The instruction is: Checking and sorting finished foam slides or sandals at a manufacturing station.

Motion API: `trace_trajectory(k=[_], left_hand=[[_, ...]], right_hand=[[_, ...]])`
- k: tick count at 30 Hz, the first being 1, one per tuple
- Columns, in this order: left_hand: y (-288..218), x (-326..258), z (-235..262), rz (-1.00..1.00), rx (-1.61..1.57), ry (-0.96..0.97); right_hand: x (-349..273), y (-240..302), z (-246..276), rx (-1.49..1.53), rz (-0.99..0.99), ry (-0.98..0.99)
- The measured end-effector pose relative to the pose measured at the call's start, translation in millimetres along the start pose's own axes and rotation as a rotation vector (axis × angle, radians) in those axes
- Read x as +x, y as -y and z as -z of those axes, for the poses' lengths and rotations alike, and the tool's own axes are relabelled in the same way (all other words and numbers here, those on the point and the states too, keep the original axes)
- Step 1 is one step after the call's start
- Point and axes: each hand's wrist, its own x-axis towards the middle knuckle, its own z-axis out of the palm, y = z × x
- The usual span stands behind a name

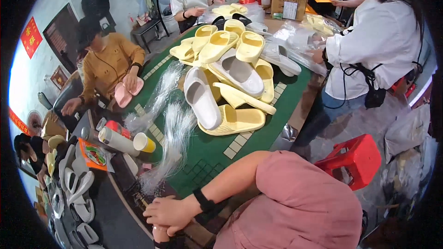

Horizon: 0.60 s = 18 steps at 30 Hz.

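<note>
- At the lower centre of the frame we see two hands stacked at the near edge of the desk [203,157], which is covered in green cloth.
- The upper hand [168,212] lies flat with the fingers [152,213] curled loosely towards the left; we see nothing gripped in them. Its wrist carries a black band [204,200], and the arm leads back into a pink sleeve [300,203].
- The lower hand [159,234] is mostly covered by the upper one; we cannot tell how far its fingers are open or whether it grips anything.
- We cannot tell which of the two hands is the left and which the right.
- Just above the hands, a bundle of clear plastic strands [173,136] runs up the desk towards the centre of the frame.
- Beyond the strands, at the centre, a pile of slippers rests on the desk: a white slipper [201,97] lies in front, with a yellow slipper [235,121] touching it on the right.
- To the left of the strands, a yellow paper cup [144,143] lies on its side near a white cylinder [117,140].
- At the left, a person in a mustard top [110,62] presses a pink slipper [123,93].
- At the upper right, a person in a white shirt [376,41] stands at the desk.
- At the lower right, a red plastic stool [355,159] stands on the floor.
</note>
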Motion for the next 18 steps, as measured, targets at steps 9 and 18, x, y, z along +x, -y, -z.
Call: trace_trajectory(k=[9, 18], left_hand=[[-14.5, -5.0, 11.1, 0.216, -0.122, 0.038], [-27.8, -5.0, 15.1, 0.402, -0.255, 0.092]], right_hand=[[15.4, 9.8, -50.6, 0.06, 0.043, 0.061], [10.3, -12.4, -52.0, -0.075, 0.024, 0.111]])
